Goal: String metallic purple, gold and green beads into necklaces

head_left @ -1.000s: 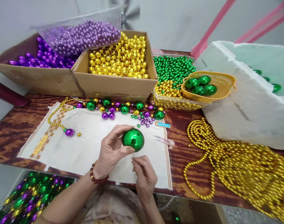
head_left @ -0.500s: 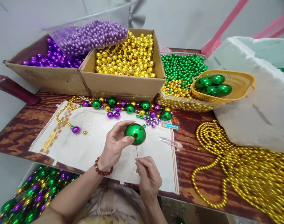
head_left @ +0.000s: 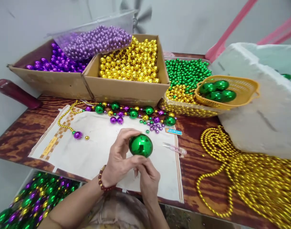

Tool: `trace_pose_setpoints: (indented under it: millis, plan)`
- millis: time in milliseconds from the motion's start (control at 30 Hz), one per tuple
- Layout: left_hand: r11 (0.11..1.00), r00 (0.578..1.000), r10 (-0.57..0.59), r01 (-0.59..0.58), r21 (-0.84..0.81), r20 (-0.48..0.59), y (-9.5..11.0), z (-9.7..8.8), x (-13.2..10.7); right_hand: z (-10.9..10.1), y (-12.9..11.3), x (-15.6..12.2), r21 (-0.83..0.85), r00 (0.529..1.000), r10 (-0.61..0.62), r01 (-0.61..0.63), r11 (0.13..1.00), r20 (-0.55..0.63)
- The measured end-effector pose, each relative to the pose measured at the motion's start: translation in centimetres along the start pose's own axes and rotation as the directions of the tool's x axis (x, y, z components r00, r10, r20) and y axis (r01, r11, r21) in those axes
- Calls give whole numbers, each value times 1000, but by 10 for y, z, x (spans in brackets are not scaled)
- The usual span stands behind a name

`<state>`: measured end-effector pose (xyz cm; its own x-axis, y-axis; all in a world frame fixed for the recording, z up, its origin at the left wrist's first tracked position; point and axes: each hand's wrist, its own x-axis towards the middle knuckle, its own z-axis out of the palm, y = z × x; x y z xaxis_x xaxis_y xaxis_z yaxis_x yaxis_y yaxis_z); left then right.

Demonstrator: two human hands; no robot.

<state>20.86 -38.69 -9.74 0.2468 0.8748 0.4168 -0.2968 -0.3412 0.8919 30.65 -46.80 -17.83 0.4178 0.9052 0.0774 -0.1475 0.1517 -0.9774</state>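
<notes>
The big, round green ball (head_left: 141,145) with a glossy metallic surface is held in the air above the white cloth with striped edges (head_left: 83,163), which lies on the dark red-brown wooden table (head_left: 194,187). The ball is smooth and shines like a mirror: a bright reflection shows near its middle, and the border looks much darker. The left hand (head_left: 121,162) holds it, with the fingers curved at its left and upper side and the thumb below, so they are as wide apart as the ball requires. The right hand (head_left: 149,179) is directly under the ball, near the left thumb; its fingers are bent and narrow, but I cannot tell whether they pinch something, because the tips are partly hidden. To the right of the ball lie the metal snips with a pale pink handle (head_left: 175,148).
</notes>
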Motion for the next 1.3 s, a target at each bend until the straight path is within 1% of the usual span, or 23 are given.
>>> trace_pose_setpoints:
  millis: [100,167,233,300,367,433,500,600,667,800,867,933,967,1067,1100,1167,1233,1300]
  plan:
    - [998,1000,-7,7,68,8,0,0,-1,-2,2,-1,4,1000,-13,13,1000,-28]
    - [994,1000,-25,26,106,-8,1,0,-1,-3,3,-4,-8,999,-33,33,999,-10]
    - [992,998,-50,55,111,-48,-1,-1,1,-4,4,-8,-13,999,-40,40,999,19]
    - [993,992,-98,103,62,-74,-6,-2,3,-4,5,-11,-11,1000,-26,27,1000,17]
    - [980,978,-196,194,-47,-65,-11,-4,5,-2,5,-13,-8,1000,-9,9,1000,-10]
    - [943,951,-304,293,-160,-51,-16,-4,8,-1,4,-13,-3,999,-5,5,1000,-33]
    - [910,926,-371,347,-225,-71,-19,-4,11,-1,4,-13,-11,999,-9,9,1000,-48]
    - [900,914,-392,356,-253,-108,-20,-2,14,-1,3,-13,-43,997,-8,5,999,-73]
    - [902,917,-387,356,-245,-92,-22,0,12,0,1,-12,-61,997,-13,8,998,-82]
    - [915,928,-372,359,-183,-37,-26,6,3,1,-2,-6,-80,998,-44,40,996,-50]
    - [926,936,-352,344,-153,-28,-27,9,-1,3,-4,1,-42,998,-43,41,998,-44]
    - [933,938,-346,343,-109,-12,-27,11,-3,4,-4,9,14,998,-13,14,1000,-68]
    - [929,932,-361,361,-77,7,-28,11,-4,3,-4,12,40,996,14,-10,999,-85]
    - [896,894,-444,441,56,67,-31,9,-4,-2,-2,18,86,984,136,-127,988,-111]
    - [887,886,-458,449,107,79,-32,8,-3,-5,0,18,96,976,189,-179,979,-107]
    - [878,885,-457,433,202,89,-35,6,-3,-12,3,14,114,956,280,-270,956,-84]
    - [863,877,-468,429,265,105,-39,5,-4,-18,7,9,138,941,333,-323,936,-54]
    - [841,844,-512,456,292,159,-43,5,-5,-24,11,5,175,927,369,-354,919,-63]
